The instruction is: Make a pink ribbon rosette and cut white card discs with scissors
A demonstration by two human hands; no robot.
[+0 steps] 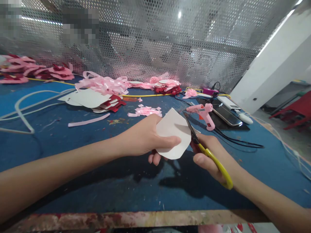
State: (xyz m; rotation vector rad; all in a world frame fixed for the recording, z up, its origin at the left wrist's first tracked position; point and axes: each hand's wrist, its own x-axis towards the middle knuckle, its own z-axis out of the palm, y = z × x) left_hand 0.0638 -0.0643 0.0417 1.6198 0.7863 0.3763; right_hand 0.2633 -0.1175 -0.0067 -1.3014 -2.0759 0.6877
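Observation:
My left hand [145,137] pinches a white paper piece [173,132] above the blue table, thumb on top and fingers under it. My right hand [210,155] grips yellow-handled scissors [209,152], whose dark blades meet the paper's right edge. Both hands hover just over the table's middle, close together.
A pink glue gun [204,113] and a phone [224,114] lie right of the hands. Stacked white and red paper [93,99], pink ribbon [102,84], pink scraps [145,111] and a white cable [24,106] lie farther back. A perforated metal screen [145,42] closes the far side.

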